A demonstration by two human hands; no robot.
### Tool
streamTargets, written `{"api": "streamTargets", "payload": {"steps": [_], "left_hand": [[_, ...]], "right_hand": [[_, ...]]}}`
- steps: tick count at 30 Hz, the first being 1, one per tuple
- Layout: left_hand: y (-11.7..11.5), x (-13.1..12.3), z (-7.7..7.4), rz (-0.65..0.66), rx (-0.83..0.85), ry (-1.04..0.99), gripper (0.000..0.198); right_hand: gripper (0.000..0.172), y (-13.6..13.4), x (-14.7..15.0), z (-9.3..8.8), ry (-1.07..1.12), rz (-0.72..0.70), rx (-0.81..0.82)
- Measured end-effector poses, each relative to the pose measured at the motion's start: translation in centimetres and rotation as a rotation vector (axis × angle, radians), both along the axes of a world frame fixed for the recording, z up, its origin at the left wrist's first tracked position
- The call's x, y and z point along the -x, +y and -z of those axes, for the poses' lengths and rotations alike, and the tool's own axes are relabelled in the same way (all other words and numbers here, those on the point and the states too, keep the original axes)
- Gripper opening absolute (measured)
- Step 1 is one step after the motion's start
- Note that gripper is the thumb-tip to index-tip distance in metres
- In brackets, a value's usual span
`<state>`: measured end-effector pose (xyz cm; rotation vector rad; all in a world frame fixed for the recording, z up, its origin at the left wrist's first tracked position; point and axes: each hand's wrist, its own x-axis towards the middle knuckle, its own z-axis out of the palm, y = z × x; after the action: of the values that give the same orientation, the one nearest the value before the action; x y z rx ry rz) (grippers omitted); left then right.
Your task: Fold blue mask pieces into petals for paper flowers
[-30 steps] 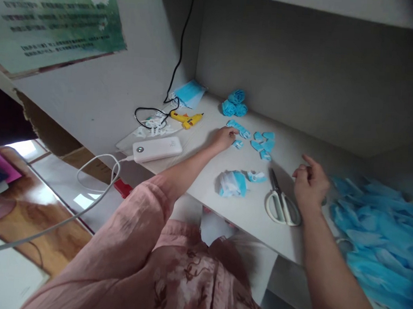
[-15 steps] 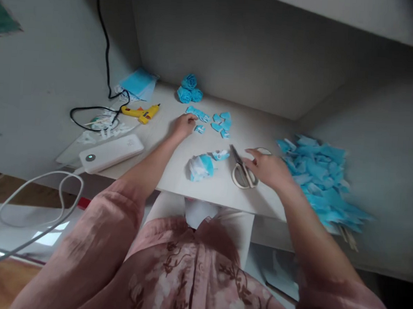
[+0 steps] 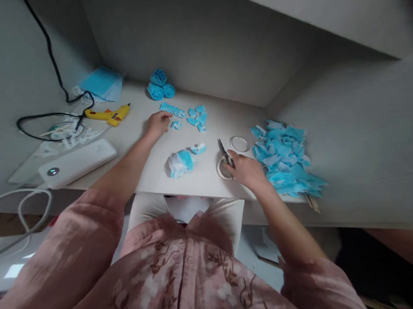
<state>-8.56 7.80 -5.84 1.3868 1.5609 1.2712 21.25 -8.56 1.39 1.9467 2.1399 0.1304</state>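
Note:
My left hand [image 3: 158,125] rests on the tabletop with its fingers curled together, at the near edge of a row of folded blue-and-white pieces [image 3: 172,109]. What its fingertips hold, if anything, is hidden. Just right of them lies a small folded piece [image 3: 176,125]. My right hand [image 3: 246,170] closes over the scissors [image 3: 223,170], fingers at the pivot and handles; the blades point away. Left of the scissors sit a loose blue-and-white bundle [image 3: 180,163] and a small curled piece [image 3: 198,148]. Several blue pieces [image 3: 197,116] lie farther back.
Three blue rosettes [image 3: 158,78] stand near the back wall. On the left are a yellow glue gun [image 3: 113,115] with black cord, blue masks [image 3: 100,83] and a white power bank [image 3: 78,161]. A wire ring [image 3: 240,144] and a blue petal heap [image 3: 283,154] lie right.
My right hand has come down onto the scissors from beside them, uncovering the wire ring. The view has swung to the right. My left hand stays by the folded pieces.

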Motion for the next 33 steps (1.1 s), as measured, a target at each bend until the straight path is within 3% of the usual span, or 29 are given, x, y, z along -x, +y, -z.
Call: {"api": "streamTargets", "payload": {"steps": [4, 8, 15, 22, 27, 30, 33], "left_hand": [[0.0, -0.1, -0.1, -0.029, 0.002, -0.014, 0.027], [0.2, -0.1, 0.0, -0.037, 0.011, -0.031, 0.027], [0.5, 0.1, 0.5, -0.038, 0.024, 0.009, 0.030], [0.6, -0.1, 0.6, -0.071, 0.045, 0.022, 0.028], [0.9, -0.2, 1.2, -0.064, 0.036, 0.046, 0.027], [1.0, -0.1, 1.5, -0.068, 0.027, 0.061, 0.027], [1.0, 0.0, 1.5, -0.085, 0.019, 0.078, 0.027]], "right_hand": [[0.044, 2.8, 1.4, -2.3, 0.109, -0.077, -0.118], [0.038, 8.2, 5.7, -3.2, 0.316, -0.240, -0.139], [0.043, 17.0, 12.4, -1.2, 0.303, -0.466, -0.061], [0.033, 20.0, 15.0, 0.4, 0.187, -0.598, 0.014], [0.029, 20.0, 13.7, -0.6, 0.187, -0.620, 0.049], [0.025, 20.9, 9.9, -2.8, 0.355, -0.499, 0.029], [0.028, 22.1, 5.0, -4.3, 0.376, -0.398, -0.036]]}}
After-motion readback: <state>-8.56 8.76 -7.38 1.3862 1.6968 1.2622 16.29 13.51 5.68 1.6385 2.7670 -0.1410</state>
